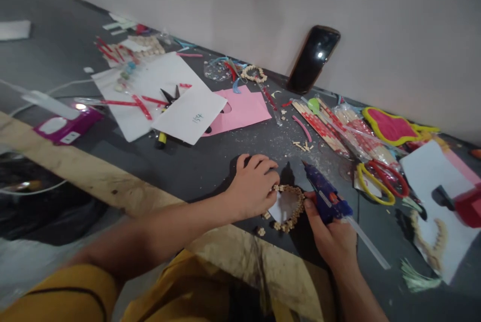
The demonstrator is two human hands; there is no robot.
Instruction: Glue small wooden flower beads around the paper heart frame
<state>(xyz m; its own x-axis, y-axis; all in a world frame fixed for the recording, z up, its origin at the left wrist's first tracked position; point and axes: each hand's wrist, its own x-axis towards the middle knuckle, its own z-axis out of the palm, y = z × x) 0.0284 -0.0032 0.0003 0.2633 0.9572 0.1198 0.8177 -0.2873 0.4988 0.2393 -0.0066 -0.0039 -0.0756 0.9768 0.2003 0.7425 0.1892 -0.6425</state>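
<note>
A small rounded craft frame, edged with tan wooden bits around a white middle, lies at the table's near edge. Over its left rim my left hand is curled, fingers closed on it. My right hand grips a blue hot glue gun, nozzle pointing up and left, with a clear glue stick sticking out behind. The thumb and a fingertip of that hand touch the frame's right side. A loose tan wooden piece sits just below the frame. The glue gun's trigger is hidden.
Scissors and packs of wooden sticks lie to the right. A phone leans on the wall. Pink paper, white sheets and black-nosed pliers are further left. A purple device sits at far left.
</note>
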